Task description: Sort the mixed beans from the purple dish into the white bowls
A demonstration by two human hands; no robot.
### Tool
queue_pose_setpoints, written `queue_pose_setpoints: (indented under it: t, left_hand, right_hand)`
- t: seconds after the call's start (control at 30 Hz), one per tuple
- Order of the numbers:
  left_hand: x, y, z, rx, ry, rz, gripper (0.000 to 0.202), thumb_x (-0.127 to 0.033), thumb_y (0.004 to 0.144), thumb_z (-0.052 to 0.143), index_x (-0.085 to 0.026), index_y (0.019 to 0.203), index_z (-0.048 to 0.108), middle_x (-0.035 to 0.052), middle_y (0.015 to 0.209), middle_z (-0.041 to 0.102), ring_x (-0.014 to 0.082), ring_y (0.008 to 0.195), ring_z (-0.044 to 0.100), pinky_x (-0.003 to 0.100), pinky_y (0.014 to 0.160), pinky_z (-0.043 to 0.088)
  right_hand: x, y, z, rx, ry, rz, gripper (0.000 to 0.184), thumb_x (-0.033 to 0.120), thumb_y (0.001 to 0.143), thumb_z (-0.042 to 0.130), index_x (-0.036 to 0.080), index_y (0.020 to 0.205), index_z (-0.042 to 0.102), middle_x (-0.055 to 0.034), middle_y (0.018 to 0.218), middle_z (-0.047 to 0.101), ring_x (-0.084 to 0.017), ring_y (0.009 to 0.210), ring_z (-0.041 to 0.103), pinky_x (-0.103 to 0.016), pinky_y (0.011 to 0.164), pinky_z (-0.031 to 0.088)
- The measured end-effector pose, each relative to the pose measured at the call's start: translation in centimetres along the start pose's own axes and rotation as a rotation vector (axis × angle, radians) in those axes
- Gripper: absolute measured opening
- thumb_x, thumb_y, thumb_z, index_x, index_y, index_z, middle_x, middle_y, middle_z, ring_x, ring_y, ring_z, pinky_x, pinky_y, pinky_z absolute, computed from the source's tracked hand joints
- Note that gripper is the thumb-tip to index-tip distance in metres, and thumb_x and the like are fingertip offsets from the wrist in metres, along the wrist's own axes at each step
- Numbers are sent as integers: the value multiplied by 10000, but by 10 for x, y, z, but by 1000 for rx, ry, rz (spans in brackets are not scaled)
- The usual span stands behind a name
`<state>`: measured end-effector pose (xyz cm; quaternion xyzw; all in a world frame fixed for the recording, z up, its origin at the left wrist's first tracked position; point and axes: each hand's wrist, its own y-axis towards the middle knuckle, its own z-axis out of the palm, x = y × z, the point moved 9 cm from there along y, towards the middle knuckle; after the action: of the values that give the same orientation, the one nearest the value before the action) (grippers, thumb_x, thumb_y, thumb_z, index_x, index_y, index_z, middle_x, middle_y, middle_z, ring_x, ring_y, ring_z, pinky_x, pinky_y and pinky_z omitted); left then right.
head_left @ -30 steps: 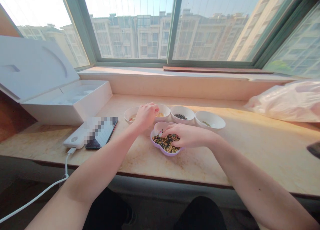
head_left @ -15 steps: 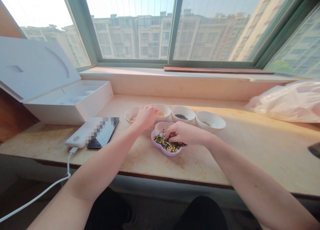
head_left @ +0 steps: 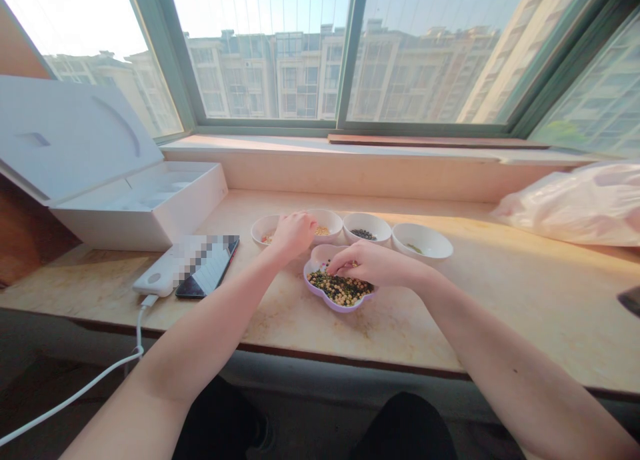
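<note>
A purple-rimmed, petal-shaped bowl [head_left: 314, 290] holds mixed beans [head_left: 343, 289], pale yellow, black and green. Just above them is my right hand [head_left: 373, 261], its fingertips pinched together at the bowl's far side; anything between them is too small to name. My left hand [head_left: 295, 235] hovers by the two left white bowls, its fingers curled in and what they hold hidden. Of the white bowls in a row behind, the leftmost bowl [head_left: 257, 228] has light and reddish bits, partly covered by my hand. Yellowish beans [head_left: 323, 231], black beans [head_left: 363, 234] and a few green beans [head_left: 414, 247] lie in the others.
An open white box [head_left: 187, 197] stands at the left. Before it lie a white power bank [head_left: 155, 273] with a cable [head_left: 139, 327] and a dark phone [head_left: 207, 273]. A plastic bag [head_left: 580, 203] rests at the right, and a dark object [head_left: 631, 300] shows at the right edge.
My right hand has lifted slightly out of the beans, its fingers drawn closer together, so more of the beans show. My left hand has stayed almost still.
</note>
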<state>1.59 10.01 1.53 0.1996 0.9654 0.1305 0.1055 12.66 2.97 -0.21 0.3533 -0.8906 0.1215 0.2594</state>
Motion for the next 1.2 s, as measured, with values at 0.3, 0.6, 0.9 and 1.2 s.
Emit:
queue_pose_setpoints:
  t: [0.3, 0.6, 0.9, 1.2]
  left_hand:
    - [-7, 0, -5, -43, -72, 79, 355, -203, 1007, 440, -156, 852, 756, 111, 972, 736, 236, 901, 654, 380, 881, 478]
    - [-65, -42, -3, 298, -218, 483, 226, -295, 962, 630, -241, 1139, 760, 43, 1126, 733, 195, 1008, 687, 289, 899, 505]
    - [-89, -57, 16, 473, -210, 630, 249, -286, 853, 772, -238, 1097, 764, 58, 1168, 724, 229, 1114, 663, 294, 961, 501]
    - [-85, -52, 21, 494, -239, 560, 208, -108, 890, 629, -234, 930, 789, 26, 1044, 776, 191, 945, 677, 271, 823, 491]
  right_hand:
    - [-22, -4, -43, -355, 63, 72, 203, 231, 917, 593, 213, 1004, 775, -43, 925, 799, -183, 817, 718, -299, 737, 544]
    - [-67, -23, -87, -644, -288, 418, 152, 286, 910, 660, 206, 908, 789, -81, 912, 800, -248, 846, 718, -361, 789, 533]
    - [-66, -22, -80, -525, -386, 451, 263, 276, 953, 571, 216, 984, 825, -92, 981, 808, -272, 952, 726, -355, 850, 527]
    - [-64, -20, -76, -517, -342, 440, 254, 315, 940, 588, 229, 964, 826, -82, 944, 808, -255, 901, 724, -329, 809, 522]
